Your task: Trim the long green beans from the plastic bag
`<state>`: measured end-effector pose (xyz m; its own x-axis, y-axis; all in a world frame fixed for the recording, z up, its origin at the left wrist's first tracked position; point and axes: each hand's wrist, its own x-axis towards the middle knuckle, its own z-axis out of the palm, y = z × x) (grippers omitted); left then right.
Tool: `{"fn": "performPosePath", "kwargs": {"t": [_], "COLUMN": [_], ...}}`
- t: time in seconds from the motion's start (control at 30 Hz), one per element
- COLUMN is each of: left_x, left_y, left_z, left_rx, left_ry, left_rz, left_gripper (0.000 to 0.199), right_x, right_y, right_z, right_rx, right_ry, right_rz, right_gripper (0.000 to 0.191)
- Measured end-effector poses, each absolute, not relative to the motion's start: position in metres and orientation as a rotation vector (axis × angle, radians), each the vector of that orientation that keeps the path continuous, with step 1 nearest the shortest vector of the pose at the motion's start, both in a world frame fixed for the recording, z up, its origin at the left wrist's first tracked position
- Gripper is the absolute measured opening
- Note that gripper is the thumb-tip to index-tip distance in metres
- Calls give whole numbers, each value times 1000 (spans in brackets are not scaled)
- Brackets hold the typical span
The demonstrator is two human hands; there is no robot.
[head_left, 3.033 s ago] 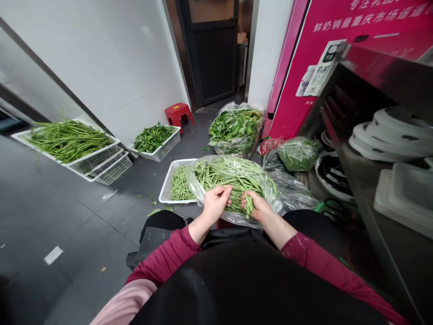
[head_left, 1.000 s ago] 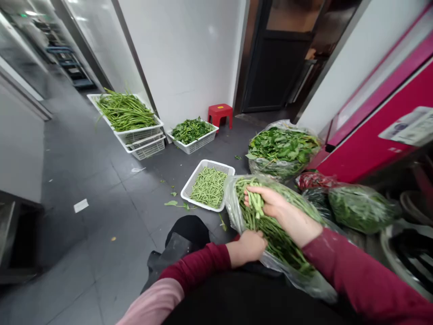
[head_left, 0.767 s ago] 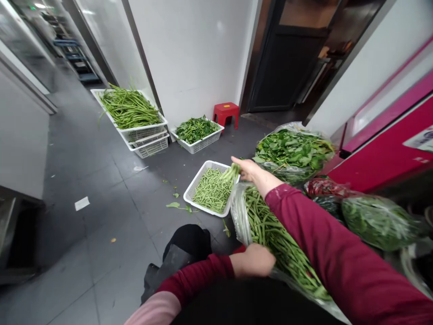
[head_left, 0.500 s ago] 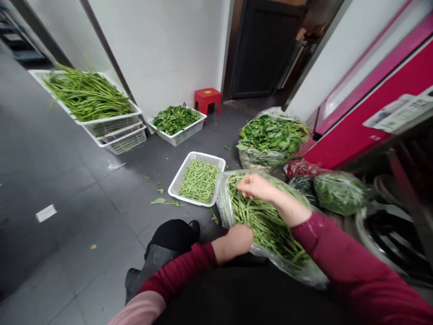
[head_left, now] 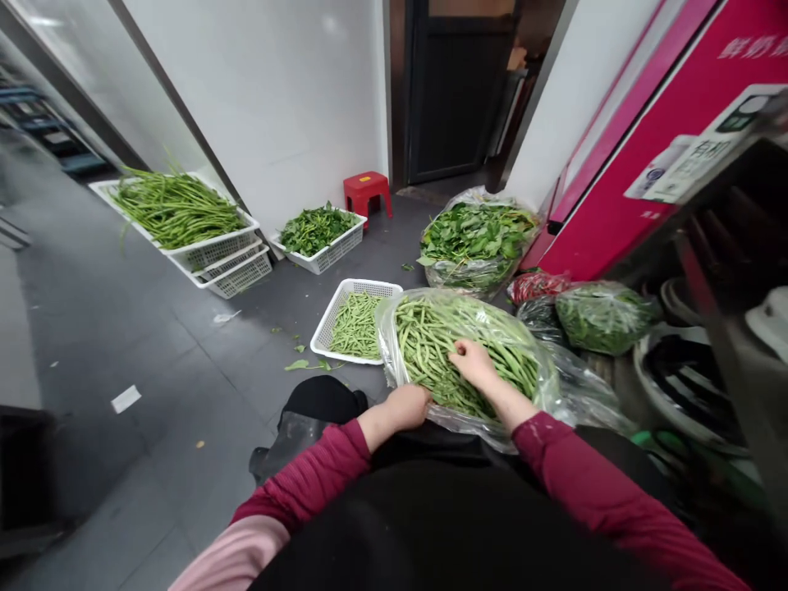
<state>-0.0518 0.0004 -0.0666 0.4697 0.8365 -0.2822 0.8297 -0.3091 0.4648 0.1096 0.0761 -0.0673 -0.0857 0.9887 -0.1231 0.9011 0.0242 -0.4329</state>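
Note:
A clear plastic bag (head_left: 557,386) full of long green beans (head_left: 431,336) lies open in front of me. At its near left rim is my left hand (head_left: 410,406), closed like a fist on the bag's edge; its fingertips are hidden. My right hand (head_left: 475,365) is over the beans in the middle of the bag, thumb and fingers curled together. Whatever it may hold is too small to make out. Left of the bag, touching or nearly touching it, a white basket (head_left: 321,332) contains short cut bean pieces (head_left: 355,326).
Behind are a bag of leafy greens (head_left: 480,238), a white basket of greens (head_left: 329,254) and a red stool (head_left: 368,193). Stacked baskets (head_left: 237,267) with long green stalks stand at left. Bagged vegetables (head_left: 607,316) and a pink cabinet (head_left: 652,148) are at right.
My right hand has come down from the bag's far left part toward its middle, nearer the beans. My left hand stays at the near rim. The camera view has shifted.

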Motion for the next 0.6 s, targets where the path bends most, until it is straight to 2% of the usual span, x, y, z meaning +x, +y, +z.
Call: {"fn": "performPosePath", "kwargs": {"t": [0.1,0.23,0.37,0.47,0.6], "left_x": [-42,-13,9,12,1], "left_y": [14,33,37,36,40], "left_z": [-61,-54,-48,-39,-21], "left_rx": [1836,1004,618,623,681], "left_ry": [1433,1111,1007,985,938], "left_rz": [339,598,810,959,1033], "left_gripper": [18,35,30,25,25], "right_x": [137,142,143,155,174], "right_y": [67,35,11,2,-9], "right_z": [-57,-51,-52,-53,-51], "right_rx": [-1850,-1741,-1584,-1506,-1211], "right_ry": [-2038,-2106,-2089,-1925,-1501], "right_rz": [645,541,552,977,1716], "right_gripper": [13,14,25,33,29]}}
